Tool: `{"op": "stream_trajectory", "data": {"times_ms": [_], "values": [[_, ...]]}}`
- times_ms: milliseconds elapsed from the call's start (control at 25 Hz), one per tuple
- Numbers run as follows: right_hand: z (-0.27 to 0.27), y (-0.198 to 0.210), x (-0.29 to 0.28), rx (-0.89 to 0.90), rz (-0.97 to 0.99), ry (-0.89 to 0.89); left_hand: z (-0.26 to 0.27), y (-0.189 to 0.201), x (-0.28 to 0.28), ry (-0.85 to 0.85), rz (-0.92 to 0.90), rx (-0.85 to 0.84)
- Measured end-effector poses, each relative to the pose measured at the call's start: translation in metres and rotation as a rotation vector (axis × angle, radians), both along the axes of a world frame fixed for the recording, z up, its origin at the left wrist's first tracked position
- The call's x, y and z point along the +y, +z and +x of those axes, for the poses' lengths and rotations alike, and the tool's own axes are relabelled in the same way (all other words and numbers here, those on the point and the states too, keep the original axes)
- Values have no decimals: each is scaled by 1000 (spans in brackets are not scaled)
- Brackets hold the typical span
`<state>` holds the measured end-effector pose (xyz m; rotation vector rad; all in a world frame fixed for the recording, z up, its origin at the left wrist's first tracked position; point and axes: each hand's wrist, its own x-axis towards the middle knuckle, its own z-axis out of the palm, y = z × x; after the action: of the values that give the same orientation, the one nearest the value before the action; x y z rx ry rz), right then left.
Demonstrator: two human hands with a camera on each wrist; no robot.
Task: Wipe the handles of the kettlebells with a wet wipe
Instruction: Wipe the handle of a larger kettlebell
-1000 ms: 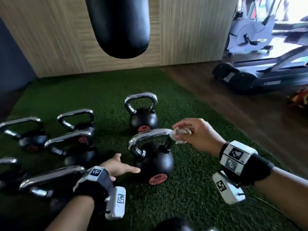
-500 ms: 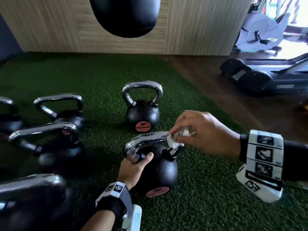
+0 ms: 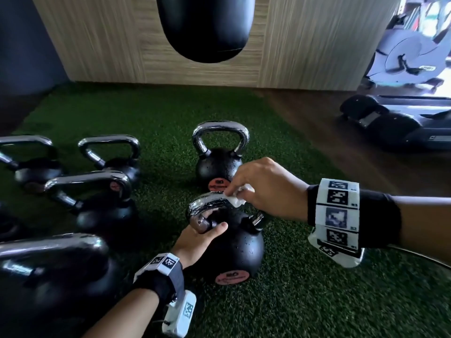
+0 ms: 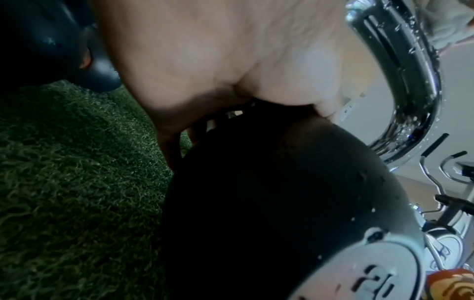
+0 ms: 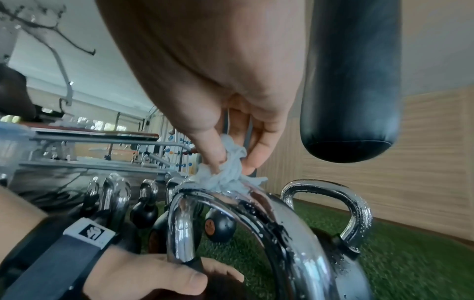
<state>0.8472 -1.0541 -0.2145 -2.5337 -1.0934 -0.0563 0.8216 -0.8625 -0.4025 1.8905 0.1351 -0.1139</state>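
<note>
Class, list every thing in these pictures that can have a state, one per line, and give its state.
Near kettlebell: upright on the turf, handle wet with droplets.
Wet wipe: crumpled, pressed on top of that handle.
Right hand: pinches the wipe.
Left hand: grips the handle's left leg.
Far kettlebell: upright, untouched, droplets on its handle.
Punching bag: hanging clear of the floor.
</note>
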Motion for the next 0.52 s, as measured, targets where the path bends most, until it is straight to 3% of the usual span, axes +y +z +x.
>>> {"op": "stream_trajectory", "data": {"times_ms": [240,520], "values": [[10,-3,-31,32,-45,-157,2,-7,-2,33,-40,-1],[22,-19,-52,-15,47,-98,2,-10,-2,35,-40,-25]]}}
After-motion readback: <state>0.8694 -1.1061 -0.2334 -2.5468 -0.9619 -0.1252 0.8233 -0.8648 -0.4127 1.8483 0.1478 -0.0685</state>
